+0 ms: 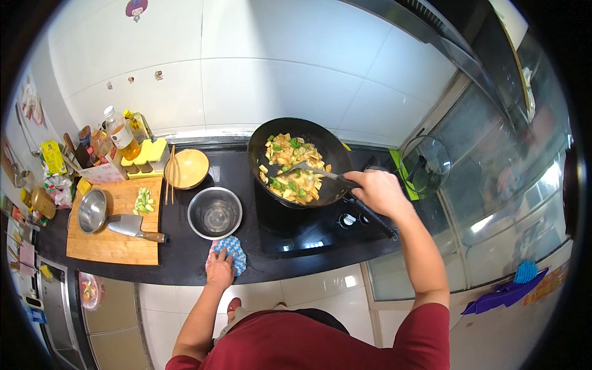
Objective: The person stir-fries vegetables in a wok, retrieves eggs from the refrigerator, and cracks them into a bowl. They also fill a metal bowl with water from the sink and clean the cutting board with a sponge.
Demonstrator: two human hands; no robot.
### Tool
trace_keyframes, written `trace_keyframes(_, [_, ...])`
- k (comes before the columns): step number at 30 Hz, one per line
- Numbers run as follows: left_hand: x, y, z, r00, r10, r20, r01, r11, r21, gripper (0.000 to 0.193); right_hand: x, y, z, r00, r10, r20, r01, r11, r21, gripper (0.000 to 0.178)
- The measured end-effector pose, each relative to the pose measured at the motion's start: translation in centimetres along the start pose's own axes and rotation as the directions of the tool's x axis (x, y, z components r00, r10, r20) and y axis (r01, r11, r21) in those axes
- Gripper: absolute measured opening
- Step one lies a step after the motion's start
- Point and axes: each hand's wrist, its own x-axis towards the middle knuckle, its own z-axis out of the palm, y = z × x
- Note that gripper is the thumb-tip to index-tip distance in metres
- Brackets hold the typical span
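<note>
My right hand (pixel 383 192) is closed around the handle of a metal spatula (pixel 306 168). Its blade is in a black wok (pixel 337 152) on the stove, among sliced pale food with green pepper pieces (pixel 301 152). The wok's own handle (pixel 377 217) points toward the near right, below my hand. On the counter's front edge, my left hand (pixel 220 269) rests on a blue, white and pink cloth (pixel 232 251); its fingers lie on the fabric, somewhat spread. Just beyond the cloth stands a steel bowl (pixel 193 211) with nothing visible in it but reflections.
On the left, a wooden cutting board (pixel 111 250) bears a cleaver (pixel 126 226), a small metal bowl (pixel 92 209) and chopped green scallion (pixel 144 201). Chopsticks (pixel 170 176) lie against a yellow bowl (pixel 189 168). Bottles (pixel 123 137) stand behind. A glass lid (pixel 425 163) leans at the right.
</note>
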Motion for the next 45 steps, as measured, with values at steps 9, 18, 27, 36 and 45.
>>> trace_keyframes(9, [0.5,0.6,-0.9,0.998,0.021,-0.058,-0.020,1.000,0.016,0.040,4.0,10.1,2.2,0.870,0.416,0.264,-0.446,0.437,0.781,0.024])
trace_keyframes(18, [0.1,0.1,-0.7,0.998,0.029,-0.055,-0.028,0.999,0.023,0.043,9.6,2.7,5.9,0.949,0.100,0.299,-0.314,0.383,0.869,0.040])
trace_keyframes(27, [0.1,0.1,-1.1,0.999,0.046,-0.013,-0.046,0.999,0.005,0.044,-1.3,0.8,-2.7,0.995,-0.067,0.074,0.060,0.994,0.093,0.040])
trace_keyframes(36, [-0.1,-0.1,-1.5,0.999,0.046,-0.019,-0.046,0.999,0.023,0.044,-5.7,2.1,-7.5,0.989,0.018,0.144,-0.020,1.000,0.010,0.033])
trace_keyframes(45, [0.4,-0.4,-0.9,0.996,0.088,-0.021,-0.087,0.996,0.007,0.041,-0.7,2.9,0.1,0.994,0.047,-0.099,-0.056,0.994,-0.099,0.033])
